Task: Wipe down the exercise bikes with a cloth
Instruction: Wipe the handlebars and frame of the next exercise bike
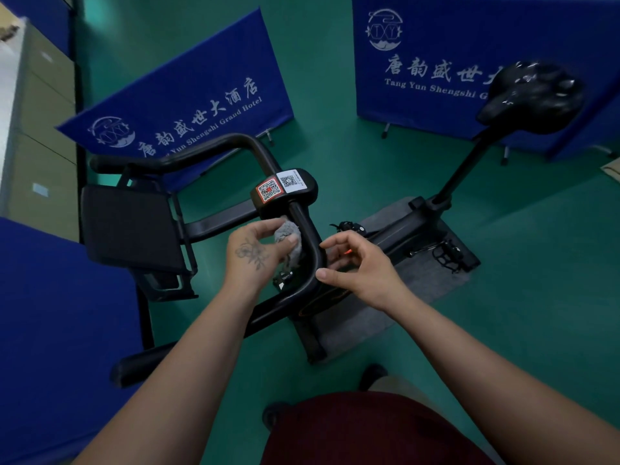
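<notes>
Head view: left hand [250,251] pinches a grey cloth [288,241] against the exercise bike's black handlebar [310,243]. Right hand [355,266] hovers just right of the bar, fingers loosely curled, thumb touching it. Bike saddle [531,97] stands far right; blue banners [188,99] stand beyond.

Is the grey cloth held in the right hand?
No, the left hand pinches the crumpled grey cloth against the black curved handlebar tube, while the right hand holds no cloth.
</notes>
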### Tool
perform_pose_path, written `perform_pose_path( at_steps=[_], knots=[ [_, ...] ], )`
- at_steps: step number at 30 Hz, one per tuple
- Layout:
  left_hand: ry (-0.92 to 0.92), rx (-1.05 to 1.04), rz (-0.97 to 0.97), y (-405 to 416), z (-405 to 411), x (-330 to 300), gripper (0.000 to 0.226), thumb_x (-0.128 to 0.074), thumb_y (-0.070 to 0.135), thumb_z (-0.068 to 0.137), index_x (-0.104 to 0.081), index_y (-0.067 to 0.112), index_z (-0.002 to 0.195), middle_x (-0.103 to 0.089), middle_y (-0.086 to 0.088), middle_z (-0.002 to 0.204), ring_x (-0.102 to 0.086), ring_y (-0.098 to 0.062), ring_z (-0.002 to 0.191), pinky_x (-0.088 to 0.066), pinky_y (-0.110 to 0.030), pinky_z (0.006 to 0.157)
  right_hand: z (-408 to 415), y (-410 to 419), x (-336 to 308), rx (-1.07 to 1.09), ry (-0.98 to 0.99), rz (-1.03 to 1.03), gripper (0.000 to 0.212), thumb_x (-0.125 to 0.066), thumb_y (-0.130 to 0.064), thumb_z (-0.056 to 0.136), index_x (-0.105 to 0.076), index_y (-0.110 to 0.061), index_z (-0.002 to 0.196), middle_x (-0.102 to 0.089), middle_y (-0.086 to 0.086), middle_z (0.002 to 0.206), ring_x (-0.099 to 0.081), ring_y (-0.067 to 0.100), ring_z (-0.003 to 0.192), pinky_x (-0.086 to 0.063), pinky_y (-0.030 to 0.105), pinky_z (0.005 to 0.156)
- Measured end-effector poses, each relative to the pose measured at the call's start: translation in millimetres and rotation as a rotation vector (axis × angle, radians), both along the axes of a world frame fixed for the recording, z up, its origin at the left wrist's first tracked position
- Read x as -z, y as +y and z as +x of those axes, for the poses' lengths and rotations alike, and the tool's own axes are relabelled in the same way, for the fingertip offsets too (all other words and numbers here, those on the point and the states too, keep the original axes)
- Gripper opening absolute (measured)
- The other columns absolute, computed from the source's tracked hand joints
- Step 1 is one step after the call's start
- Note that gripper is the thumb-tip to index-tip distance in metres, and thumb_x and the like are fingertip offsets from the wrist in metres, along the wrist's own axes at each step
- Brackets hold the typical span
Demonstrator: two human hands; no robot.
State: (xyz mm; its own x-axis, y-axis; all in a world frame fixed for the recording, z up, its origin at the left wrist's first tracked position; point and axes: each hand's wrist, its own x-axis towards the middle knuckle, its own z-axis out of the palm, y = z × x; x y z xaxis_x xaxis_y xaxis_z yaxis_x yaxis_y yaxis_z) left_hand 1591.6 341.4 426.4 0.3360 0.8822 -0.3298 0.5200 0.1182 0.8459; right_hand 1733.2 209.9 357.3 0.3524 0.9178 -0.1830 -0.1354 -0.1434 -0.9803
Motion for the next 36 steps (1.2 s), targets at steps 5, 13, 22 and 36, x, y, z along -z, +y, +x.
perform_pose_path(
  at_steps=[5,13,22,36],
  knots=[
    [0.006,0.075,0.003,-6.6,-8.7,3.2,0.045,-0.088,0.006,0.086,-0.076,0.010,0.129,-0.075,0.002,0.115,-0.072,0.010,0.089,-0.061,-0.021,0.091,1.9,1.4,0.5,-0.019,0.006,0.000,0.044,-0.091,-0.004,0.078,-0.067,-0.025,0.108,-0.068,0.023,0.109,-0.066,0.013,0.083,-0.058,0.024,0.080],
    [-0.007,-0.016,0.010,-0.8,0.6,0.5,0.043,-0.091,0.010,0.084,-0.078,0.016,0.125,-0.076,0.001,0.119,-0.075,-0.017,0.110,-0.059,-0.046,0.105,4.5,3.9,1.5,-0.042,0.034,0.008,0.043,-0.090,-0.004,0.078,-0.066,-0.023,0.109,-0.067,0.009,0.103,-0.066,0.011,0.083,-0.056,0.021,0.077],
    [0.011,-0.032,-0.008,-4.6,-8.5,12.7,0.040,-0.096,0.020,0.078,-0.082,0.028,0.114,-0.080,0.004,0.116,-0.076,-0.016,0.111,-0.058,-0.051,0.106,4.0,2.7,7.6,-0.044,0.048,0.021,0.045,-0.093,-0.010,0.078,-0.068,-0.034,0.107,-0.068,0.020,0.110,-0.068,0.016,0.086,-0.056,0.026,0.080],
    [-0.040,0.047,0.014,-10.6,-13.7,-6.1,0.044,-0.088,0.007,0.085,-0.077,0.017,0.126,-0.078,0.001,0.119,-0.079,-0.003,0.090,-0.063,-0.023,0.089,2.3,2.6,5.1,-0.048,0.088,0.020,0.044,-0.090,-0.005,0.080,-0.066,-0.021,0.113,-0.068,0.010,0.103,-0.068,0.012,0.084,-0.054,0.020,0.075]
  ],
)
